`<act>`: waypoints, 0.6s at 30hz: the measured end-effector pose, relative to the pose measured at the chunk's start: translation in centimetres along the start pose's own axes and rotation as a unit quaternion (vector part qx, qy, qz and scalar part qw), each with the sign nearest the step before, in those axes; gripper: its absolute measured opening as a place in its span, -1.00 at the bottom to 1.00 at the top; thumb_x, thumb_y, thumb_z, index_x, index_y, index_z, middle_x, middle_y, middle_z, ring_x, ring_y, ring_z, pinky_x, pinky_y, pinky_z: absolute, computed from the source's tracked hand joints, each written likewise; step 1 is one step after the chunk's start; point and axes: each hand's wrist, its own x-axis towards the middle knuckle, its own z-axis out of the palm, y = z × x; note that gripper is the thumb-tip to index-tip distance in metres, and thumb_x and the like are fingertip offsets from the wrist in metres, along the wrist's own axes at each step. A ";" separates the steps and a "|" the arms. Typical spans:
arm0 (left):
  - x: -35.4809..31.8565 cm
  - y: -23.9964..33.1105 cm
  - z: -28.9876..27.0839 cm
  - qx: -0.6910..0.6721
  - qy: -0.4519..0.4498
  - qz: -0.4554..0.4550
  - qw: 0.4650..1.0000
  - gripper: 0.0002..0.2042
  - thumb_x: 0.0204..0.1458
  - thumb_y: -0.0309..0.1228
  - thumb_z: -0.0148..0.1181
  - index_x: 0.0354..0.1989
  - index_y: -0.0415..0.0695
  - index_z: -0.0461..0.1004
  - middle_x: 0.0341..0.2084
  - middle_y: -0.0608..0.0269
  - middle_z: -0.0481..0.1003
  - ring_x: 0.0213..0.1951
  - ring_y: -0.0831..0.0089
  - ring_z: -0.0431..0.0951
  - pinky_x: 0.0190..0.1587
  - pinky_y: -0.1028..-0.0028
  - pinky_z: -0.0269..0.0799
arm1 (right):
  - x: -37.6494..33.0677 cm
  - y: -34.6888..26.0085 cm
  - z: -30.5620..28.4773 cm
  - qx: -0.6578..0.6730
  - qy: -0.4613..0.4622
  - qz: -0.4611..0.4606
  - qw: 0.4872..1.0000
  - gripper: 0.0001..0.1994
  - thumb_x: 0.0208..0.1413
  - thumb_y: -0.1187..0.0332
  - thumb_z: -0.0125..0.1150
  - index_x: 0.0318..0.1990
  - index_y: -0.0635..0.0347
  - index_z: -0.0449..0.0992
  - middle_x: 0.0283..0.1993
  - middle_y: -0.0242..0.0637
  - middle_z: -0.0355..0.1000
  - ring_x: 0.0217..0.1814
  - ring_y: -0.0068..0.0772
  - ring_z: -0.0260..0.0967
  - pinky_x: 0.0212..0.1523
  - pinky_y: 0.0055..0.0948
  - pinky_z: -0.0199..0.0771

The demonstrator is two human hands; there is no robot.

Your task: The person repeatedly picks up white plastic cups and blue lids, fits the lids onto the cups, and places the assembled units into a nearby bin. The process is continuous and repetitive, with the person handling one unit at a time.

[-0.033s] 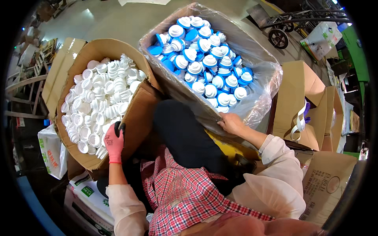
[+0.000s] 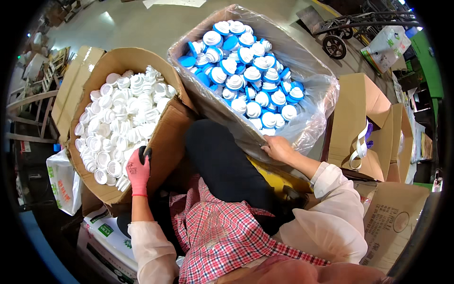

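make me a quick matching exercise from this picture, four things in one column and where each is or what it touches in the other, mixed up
Things:
1. left hand
2. right hand
3. white caps
4. blue and white caps

Places:
A. inside the clear plastic liner
B. on the near edge of the clear plastic liner
C. piled in the open cardboard box
D. in a red glove, at the cardboard box's near rim

Pairs: 1-D, 2-B, 3-C, 4-A
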 end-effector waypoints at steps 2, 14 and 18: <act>-0.1 0.8 -0.4 0.004 0.001 0.000 1.000 -0.71 -0.03 -0.40 0.20 -0.10 -0.17 0.48 -0.22 0.03 0.53 -0.15 0.04 0.52 -0.09 0.23 0.42 | -0.1 0.0 0.2 -0.003 0.016 -0.004 1.000 -0.68 0.02 0.27 0.24 -0.15 0.28 0.38 -0.43 0.09 0.45 -0.29 0.19 0.43 -0.26 0.02 0.41; 0.0 1.1 -1.4 -0.135 -0.001 0.039 0.990 -0.67 0.01 -0.39 0.20 -0.03 -0.21 0.44 -0.12 0.02 0.50 -0.04 0.07 0.47 0.04 0.27 0.37 | 0.4 -7.4 -8.2 -0.066 0.250 -0.163 0.952 -0.59 -0.04 0.24 0.31 -0.05 0.23 0.44 -0.22 -0.09 0.46 -0.16 -0.01 0.43 -0.20 -0.15 0.42; -1.7 4.9 -5.8 -0.116 -0.060 0.044 0.990 -0.64 0.01 -0.32 0.20 -0.04 -0.25 0.44 -0.11 -0.02 0.49 -0.02 0.08 0.46 0.06 0.29 0.34 | 2.4 -14.8 -9.6 0.031 0.267 -0.323 0.907 -0.72 0.01 0.29 0.26 -0.15 0.23 0.49 -0.22 -0.10 0.46 -0.15 0.00 0.42 -0.17 -0.15 0.41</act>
